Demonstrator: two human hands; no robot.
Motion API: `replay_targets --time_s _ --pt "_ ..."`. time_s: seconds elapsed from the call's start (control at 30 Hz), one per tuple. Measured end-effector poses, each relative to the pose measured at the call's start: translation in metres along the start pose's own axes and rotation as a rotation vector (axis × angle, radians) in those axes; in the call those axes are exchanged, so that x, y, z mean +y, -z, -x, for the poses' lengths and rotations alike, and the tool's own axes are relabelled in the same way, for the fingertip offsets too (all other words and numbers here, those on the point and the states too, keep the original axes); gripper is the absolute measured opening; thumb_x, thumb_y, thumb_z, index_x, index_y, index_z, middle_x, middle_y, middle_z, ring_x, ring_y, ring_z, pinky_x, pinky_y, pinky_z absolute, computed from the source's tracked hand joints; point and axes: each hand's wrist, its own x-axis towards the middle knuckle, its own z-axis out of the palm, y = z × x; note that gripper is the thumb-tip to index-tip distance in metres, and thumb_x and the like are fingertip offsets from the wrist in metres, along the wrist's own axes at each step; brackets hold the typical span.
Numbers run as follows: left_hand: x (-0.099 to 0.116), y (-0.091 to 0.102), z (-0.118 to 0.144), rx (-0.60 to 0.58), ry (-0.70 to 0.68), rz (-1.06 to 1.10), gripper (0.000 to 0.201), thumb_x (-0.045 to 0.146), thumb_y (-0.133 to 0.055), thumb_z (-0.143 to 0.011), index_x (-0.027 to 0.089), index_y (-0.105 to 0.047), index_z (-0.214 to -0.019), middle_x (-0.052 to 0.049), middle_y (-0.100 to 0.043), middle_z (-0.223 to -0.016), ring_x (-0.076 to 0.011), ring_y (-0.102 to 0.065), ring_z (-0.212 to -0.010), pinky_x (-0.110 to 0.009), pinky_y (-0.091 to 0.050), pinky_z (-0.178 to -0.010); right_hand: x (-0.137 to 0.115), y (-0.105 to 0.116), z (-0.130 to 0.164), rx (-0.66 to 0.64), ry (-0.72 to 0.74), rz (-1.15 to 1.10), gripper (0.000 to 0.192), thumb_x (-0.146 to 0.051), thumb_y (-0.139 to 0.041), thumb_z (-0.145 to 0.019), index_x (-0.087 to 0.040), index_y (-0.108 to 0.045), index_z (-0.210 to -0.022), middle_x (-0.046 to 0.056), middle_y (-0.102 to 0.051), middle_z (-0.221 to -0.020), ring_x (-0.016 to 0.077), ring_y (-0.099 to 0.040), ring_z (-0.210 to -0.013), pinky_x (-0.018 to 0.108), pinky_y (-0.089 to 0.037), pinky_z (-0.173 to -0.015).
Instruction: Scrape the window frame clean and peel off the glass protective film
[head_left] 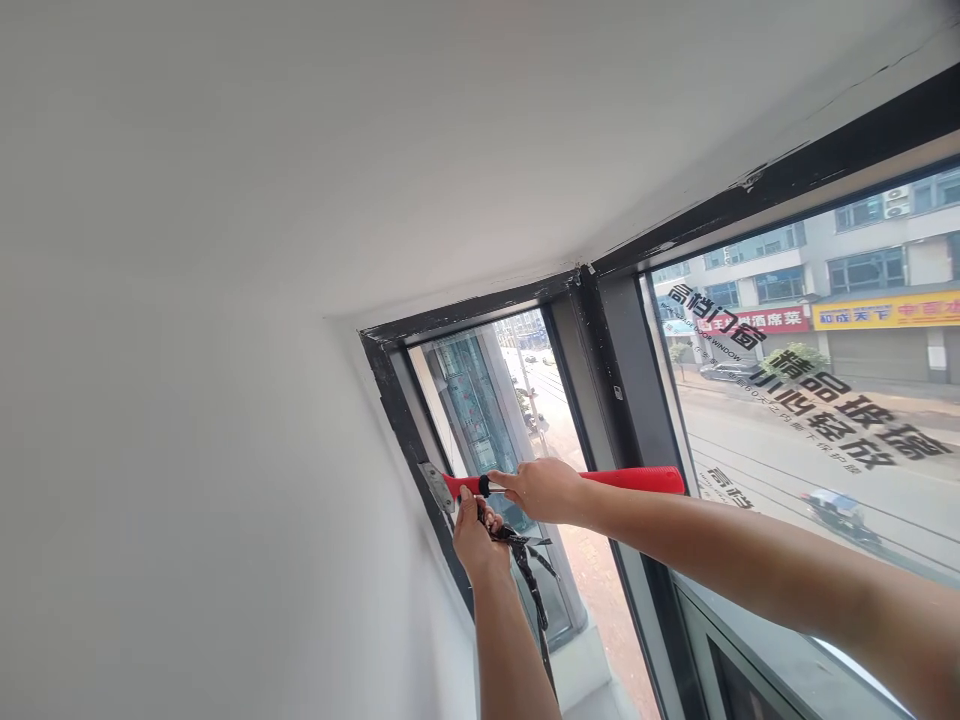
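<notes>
Where the white wall [187,450] meets the glazing, the dark window frame [397,410] runs down from about 11 o'clock toward 5 o'clock, with the ceiling [450,130] above and the big right-hand pane [810,420], lettered with film text, filling the 3 o'clock side. A street and shopfronts show through the glass.

The right hand [541,490] is clamped around the red-handled scraper [600,480] near the neck, with the handle trailing toward 3 o'clock. The scraper blade [435,483] sits at the 9 o'clock end, laid against the left frame member beside the narrow side pane [487,420].

The left hand [476,535], just below the scraper at 6 o'clock, is closed on a black peeled strip [529,575] that hangs down toward 5 o'clock. I cannot tell whether it is tape or protective film.

Judgement on doing this well:
- Keep the blade at a shallow angle, flat to the frame coating, so that it lifts the strip rather than gouging the paint.
- Pull the strip steadily with the left hand, close to the blade edge, so that it comes away whole.
- Use short strokes along the frame, away from the wall plaster.
- Keep the fingers of the left hand below the blade's path.
</notes>
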Motion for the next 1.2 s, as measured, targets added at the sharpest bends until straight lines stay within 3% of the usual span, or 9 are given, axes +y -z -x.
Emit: replay_targets --time_s 0.53,1.2 --pt "-0.008 0.012 0.004 0.034 0.051 0.005 0.025 0.022 -0.074 -0.073 0.010 -0.052 -0.070 0.002 -0.046 -0.065 -0.0021 -0.030 -0.043 -0.015 -0.023 -0.035 -0.002 -0.020 0.005 -0.014 0.017 0.035 0.048 -0.039 -0.027 -0.098 -0.031 -0.028 -0.145 0.011 -0.064 -0.088 0.0223 -0.064 -0.063 0.028 -0.046 -0.051" --pt "-0.021 0.045 0.010 0.041 0.101 -0.005 0.029 0.030 -0.072 -0.075 0.011 -0.052 -0.068 0.003 -0.041 -0.060 -0.0028 -0.028 -0.044 -0.015 -0.025 -0.036 -0.013 -0.051 0.021 -0.041 -0.013 0.002 0.049 -0.037 -0.031 -0.098 -0.032 -0.027 -0.146 0.009 -0.063 -0.085 0.0205 -0.062 -0.057 0.026 -0.045 -0.047"
